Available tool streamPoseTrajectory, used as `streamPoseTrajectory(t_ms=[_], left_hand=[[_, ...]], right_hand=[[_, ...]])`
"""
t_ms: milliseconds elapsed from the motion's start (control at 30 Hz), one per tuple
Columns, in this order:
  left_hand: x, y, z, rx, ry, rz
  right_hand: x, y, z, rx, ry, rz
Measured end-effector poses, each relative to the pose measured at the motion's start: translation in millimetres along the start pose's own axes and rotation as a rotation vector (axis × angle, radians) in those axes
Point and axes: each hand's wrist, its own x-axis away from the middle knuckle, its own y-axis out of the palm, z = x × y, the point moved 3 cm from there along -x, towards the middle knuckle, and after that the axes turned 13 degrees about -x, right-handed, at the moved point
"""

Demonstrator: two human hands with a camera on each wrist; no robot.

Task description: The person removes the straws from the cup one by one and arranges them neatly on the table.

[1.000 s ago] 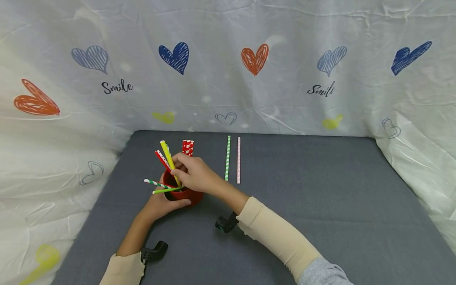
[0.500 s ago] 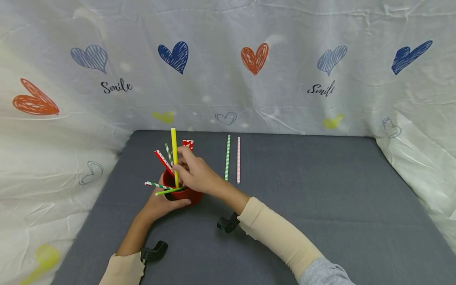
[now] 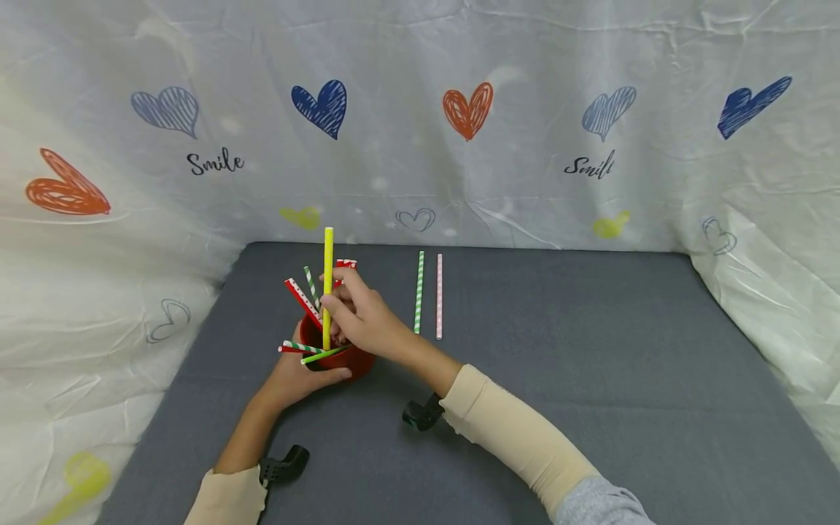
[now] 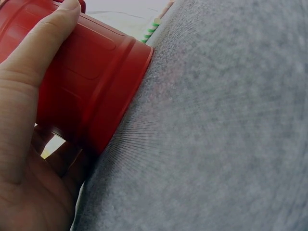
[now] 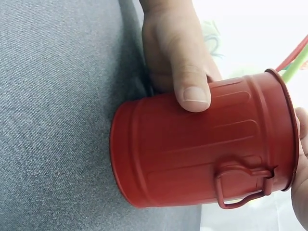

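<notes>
A red metal bucket (image 5: 192, 144) with a small side handle stands on the grey cloth. My left hand (image 3: 298, 375) grips it from the left, thumb across the near side. Over its mouth my right hand (image 3: 361, 313) pinches a yellow straw (image 3: 328, 255), which stands nearly upright with its lower end inside the rim. Around it other paper straws stick out: a red one with white dotted pattern (image 3: 302, 300), a green-striped one (image 3: 311, 284), and a light green one (image 3: 321, 356) leaning low over the near edge. My right fingers partly hide the bucket's opening.
Red straws with white spots (image 3: 345, 263) show behind my right hand. Further right, a green-striped straw (image 3: 419, 292) and a pink one (image 3: 440, 295) lie side by side on the table (image 3: 590, 364). A white curtain printed with hearts (image 3: 394, 168) hangs behind.
The yellow straw has swung from leaning left to nearly upright, shifting right and higher with my right hand. The low straws' outer ends have moved rightward. My left hand stays on the bucket.
</notes>
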Motion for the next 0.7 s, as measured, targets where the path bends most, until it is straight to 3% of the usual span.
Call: streamPoseTrajectory(t_ms=[100, 233, 500, 700], left_hand=[[-1.1, 3.1, -13.5, -0.007, -0.022, 0.000], [-1.0, 3.6, -17.4, -0.002, -0.029, 0.003], [0.5, 3.6, -15.2, 0.051, -0.038, -0.014], [2.9, 1.4, -2.1, 0.009, -0.017, 0.006]], right_hand=[[0, -1.0, -1, 0.005, -0.025, 0.035], [0, -1.4, -9, 0.019, -0.073, 0.059], [5, -4.7, -56, 0.030, -0.144, 0.087], [7, -13.1, -70, -0.011, -0.159, 0.128]])
